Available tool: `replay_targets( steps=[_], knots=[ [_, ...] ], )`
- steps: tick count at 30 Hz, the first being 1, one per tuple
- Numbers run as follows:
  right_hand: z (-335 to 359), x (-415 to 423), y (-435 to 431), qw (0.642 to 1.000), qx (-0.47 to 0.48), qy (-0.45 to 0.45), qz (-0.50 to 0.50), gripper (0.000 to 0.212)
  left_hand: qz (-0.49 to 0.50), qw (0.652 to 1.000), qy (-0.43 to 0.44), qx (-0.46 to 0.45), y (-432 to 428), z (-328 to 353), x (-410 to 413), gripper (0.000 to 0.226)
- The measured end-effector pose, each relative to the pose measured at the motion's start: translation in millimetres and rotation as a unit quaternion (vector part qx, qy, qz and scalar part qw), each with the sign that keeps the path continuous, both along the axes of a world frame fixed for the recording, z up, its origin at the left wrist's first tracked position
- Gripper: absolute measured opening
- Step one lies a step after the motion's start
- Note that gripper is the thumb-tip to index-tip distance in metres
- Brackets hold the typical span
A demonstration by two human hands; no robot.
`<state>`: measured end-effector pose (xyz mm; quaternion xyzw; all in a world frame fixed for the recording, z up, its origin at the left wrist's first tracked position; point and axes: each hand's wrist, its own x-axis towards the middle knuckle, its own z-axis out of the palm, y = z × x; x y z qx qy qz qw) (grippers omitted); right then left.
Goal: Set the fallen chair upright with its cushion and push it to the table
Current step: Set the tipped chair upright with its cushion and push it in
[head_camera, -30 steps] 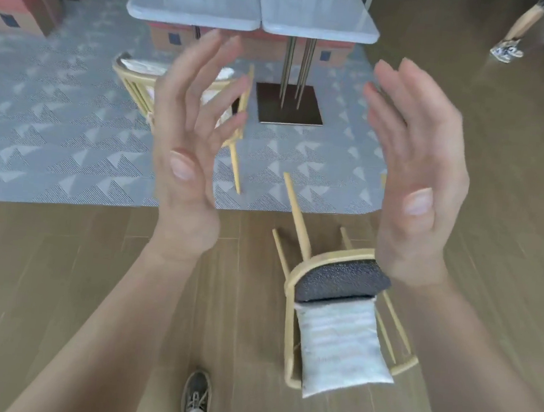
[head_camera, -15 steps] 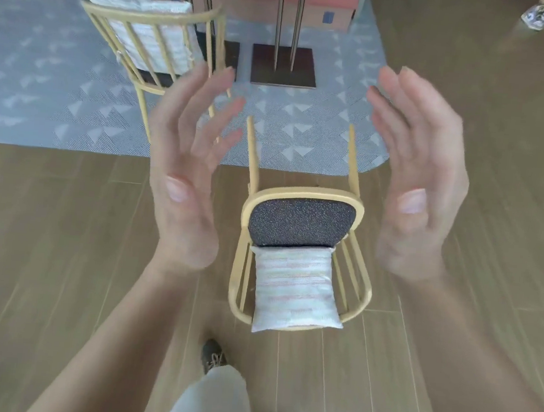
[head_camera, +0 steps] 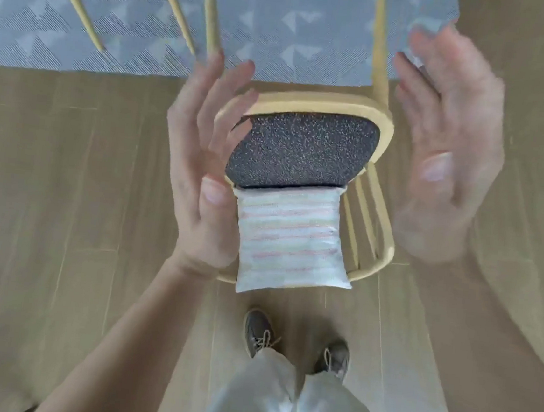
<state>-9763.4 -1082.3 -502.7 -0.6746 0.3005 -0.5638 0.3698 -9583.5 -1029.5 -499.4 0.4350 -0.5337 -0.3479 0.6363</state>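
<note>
A pale wooden chair (head_camera: 310,101) lies on its back on the wood floor, its legs pointing away from me toward the rug. Its dark speckled seat pad (head_camera: 302,149) faces up at me. A striped white and pink cushion (head_camera: 291,237) lies over the backrest just in front of my feet. My left hand (head_camera: 205,173) hangs open above the chair's left side, fingers spread. My right hand (head_camera: 445,156) is open and blurred above the chair's right side. Neither hand holds anything.
A grey patterned rug (head_camera: 281,30) covers the floor beyond the fallen chair. Legs of a second wooden chair (head_camera: 174,0) stand on the rug at the upper left. My two shoes (head_camera: 258,334) stand on the wood floor right behind the cushion.
My view has tilted down and come closer, so the fallen chair now lies directly between my hands. The table has left the view. Both hands stay open and empty.
</note>
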Motion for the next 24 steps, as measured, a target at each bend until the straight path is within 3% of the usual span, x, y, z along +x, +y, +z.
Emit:
replay_targets(
  steps=[6, 12, 18, 21, 24],
  knots=[
    [-182, -37, 16, 0.994, 0.104, -0.024, -0.015, 0.082, 0.000, 0.999, -0.017, 0.037, 11, -164, -16, 0.072],
    [-376, -54, 20, 0.993, 0.118, 0.016, -0.012, 0.084, -0.009, 0.996, -0.057, 0.070, 12, -347, -33, 0.071],
    [-521, -77, 8, 0.982, 0.158, 0.100, 0.006, 0.088, -0.009, 0.981, -0.183, 0.066, -9, -500, -25, 0.076],
    [-560, -77, 0, 0.969, 0.141, 0.201, -0.024, 0.086, -0.012, 0.949, -0.298, 0.107, -15, -549, -17, 0.077],
    [-585, -81, -1, 0.942, 0.087, 0.315, -0.072, 0.082, 0.042, 0.870, -0.477, 0.122, -15, -576, -9, 0.080]
  ],
)
